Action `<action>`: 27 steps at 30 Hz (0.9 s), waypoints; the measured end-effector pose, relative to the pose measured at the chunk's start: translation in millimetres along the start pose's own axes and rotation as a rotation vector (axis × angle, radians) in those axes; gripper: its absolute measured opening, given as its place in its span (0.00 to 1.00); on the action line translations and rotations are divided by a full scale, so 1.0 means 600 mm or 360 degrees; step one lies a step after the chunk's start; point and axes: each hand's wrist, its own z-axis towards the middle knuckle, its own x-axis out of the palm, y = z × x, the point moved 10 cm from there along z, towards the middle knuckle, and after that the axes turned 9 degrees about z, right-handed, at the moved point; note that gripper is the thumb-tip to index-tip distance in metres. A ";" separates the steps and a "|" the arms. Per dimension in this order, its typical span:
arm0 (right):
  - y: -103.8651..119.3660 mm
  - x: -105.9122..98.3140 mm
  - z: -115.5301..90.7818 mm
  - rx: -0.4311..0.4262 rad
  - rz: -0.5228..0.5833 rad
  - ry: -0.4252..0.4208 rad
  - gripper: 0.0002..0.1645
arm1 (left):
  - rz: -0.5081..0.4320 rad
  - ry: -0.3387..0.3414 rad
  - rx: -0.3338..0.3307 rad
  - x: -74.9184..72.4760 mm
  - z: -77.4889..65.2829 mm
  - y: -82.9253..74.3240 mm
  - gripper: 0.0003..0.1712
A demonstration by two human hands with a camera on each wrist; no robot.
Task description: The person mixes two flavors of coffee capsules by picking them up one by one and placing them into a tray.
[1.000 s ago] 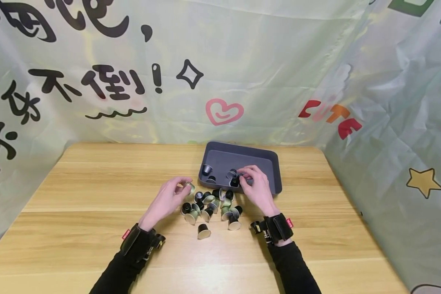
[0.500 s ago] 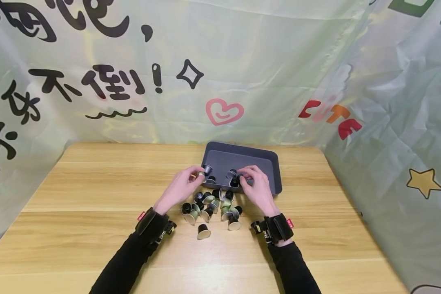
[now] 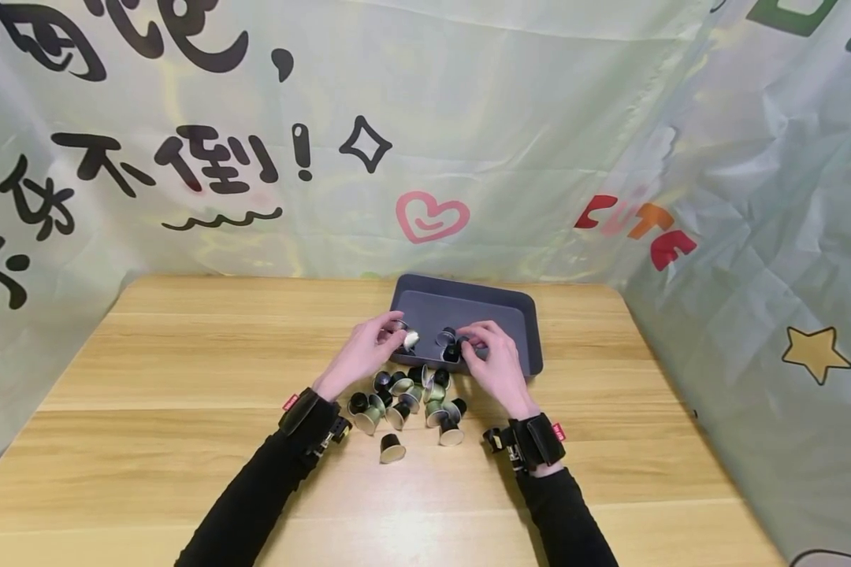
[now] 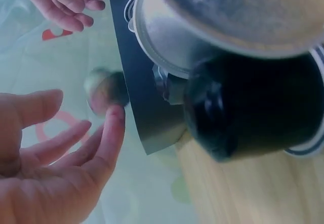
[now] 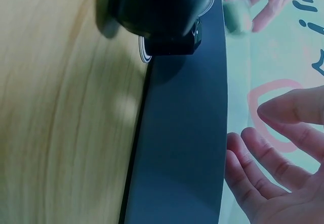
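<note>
While left hand [image 3: 360, 352] has slack grip, thumb apart, pale capsule [image 3: 411, 339] blurred at its fingertips, over tray [image 3: 485, 303].
Right hand [image 3: 496, 358]: fingers parted, holding nothing, beside dark capsules [image 3: 451, 351] in tray; capsule pile [image 3: 399, 414] on bench [image 3: 220, 354].

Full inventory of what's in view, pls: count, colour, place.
Table: 1, light wood, foreground
Tray: 1, dark grey, table's far side
Capsules in tray: several, partly hidden, black and grey, near wall
Blurred capsule: 1, pale, by left fingertips
Capsule pile: over a dozen, black and green, before tray
Lone capsule: 1, black with beige lid, nearest person
Backdrop: panel count unclear, pale green, printed, behind table
Sleeves: 2, black, forearms
Wrist straps: 2, black, wrists
Left hand: 1, bare, tray's left
Right hand: 1, bare, tray's right
</note>
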 end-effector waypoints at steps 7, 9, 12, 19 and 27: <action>0.009 0.000 0.000 -0.0063 -0.0007 -0.0024 0.13 | -0.0080 -0.0046 -0.0013 -0.021 -0.028 0.030 0.25; 0.009 0.000 0.000 -0.0058 -0.0005 -0.0023 0.13 | -0.0045 -0.0063 -0.0016 -0.029 -0.041 0.042 0.24; 0.004 0.000 0.000 -0.0019 -0.0007 -0.0006 0.13 | 0.0011 -0.0073 -0.0042 -0.039 -0.060 0.062 0.25; -0.002 -0.003 -0.001 0.0031 0.0004 0.0035 0.13 | 0.0095 0.0047 -0.0031 -0.037 -0.087 0.087 0.27; -0.002 0.004 -0.003 0.0007 0.0050 0.0110 0.13 | 0.0152 0.0178 -0.0051 -0.023 -0.095 0.100 0.30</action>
